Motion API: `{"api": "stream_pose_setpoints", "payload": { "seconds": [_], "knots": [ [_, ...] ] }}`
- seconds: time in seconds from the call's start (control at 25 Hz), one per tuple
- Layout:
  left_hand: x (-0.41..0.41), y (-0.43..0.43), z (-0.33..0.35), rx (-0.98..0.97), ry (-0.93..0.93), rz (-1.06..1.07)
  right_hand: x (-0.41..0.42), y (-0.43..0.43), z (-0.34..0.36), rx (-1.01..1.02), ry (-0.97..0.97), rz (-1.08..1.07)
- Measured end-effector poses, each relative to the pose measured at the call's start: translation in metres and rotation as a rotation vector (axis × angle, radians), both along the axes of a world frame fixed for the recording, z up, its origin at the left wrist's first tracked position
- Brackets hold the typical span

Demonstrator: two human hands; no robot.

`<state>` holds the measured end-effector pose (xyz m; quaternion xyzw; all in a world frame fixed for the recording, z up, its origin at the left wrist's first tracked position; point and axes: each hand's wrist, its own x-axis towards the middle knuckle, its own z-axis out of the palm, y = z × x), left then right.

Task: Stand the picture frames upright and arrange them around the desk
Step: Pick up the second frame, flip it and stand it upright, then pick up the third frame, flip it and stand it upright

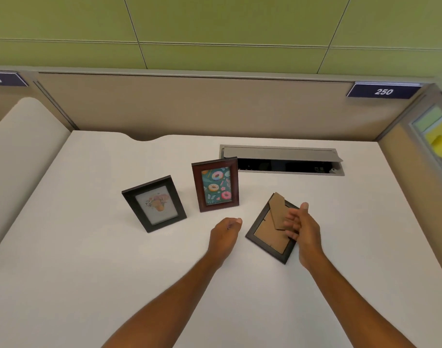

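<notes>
On the white desk (89,247), a black frame (154,204) and a reddish frame (215,184) stand upright mid-desk. Left hand (225,234) hovers, fingers loosely curled, empty. A third frame (270,237) lies face-down rightward; right hand (303,227) over it, fingers (291,222) spread, touching its cardboard stand (277,209).

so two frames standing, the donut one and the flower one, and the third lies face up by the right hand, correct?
Not quite: the third dark frame lies face down. The head view shows its brown cardboard back and fold-out stand, with the right hand over it. The rest holds: the reddish-brown wooden donut-print frame and the black flower-print frame both stand upright on the white desk.
</notes>
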<state>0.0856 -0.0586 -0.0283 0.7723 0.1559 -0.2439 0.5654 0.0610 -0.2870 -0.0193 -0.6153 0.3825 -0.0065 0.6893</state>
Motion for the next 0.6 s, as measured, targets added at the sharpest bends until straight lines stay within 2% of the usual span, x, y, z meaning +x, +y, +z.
{"api": "stream_pose_setpoints", "payload": {
  "seconds": [0.16, 0.28, 0.4, 0.6],
  "knots": [
    [-0.001, -0.021, 0.002, 0.034, 0.008, -0.106, -0.036, -0.004, -0.022, -0.077, 0.208, -0.184],
    [-0.003, -0.036, 0.002, 0.07, -0.033, -0.182, -0.051, -0.001, -0.034, -0.034, 0.296, -0.165],
    [-0.006, -0.046, 0.001, 0.146, -0.082, -0.234, -0.055, 0.001, -0.037, -0.001, 0.315, -0.171],
    [-0.007, -0.049, -0.001, 0.141, -0.057, -0.21, -0.058, 0.003, -0.042, -0.007, 0.289, -0.172]
  ]
}}
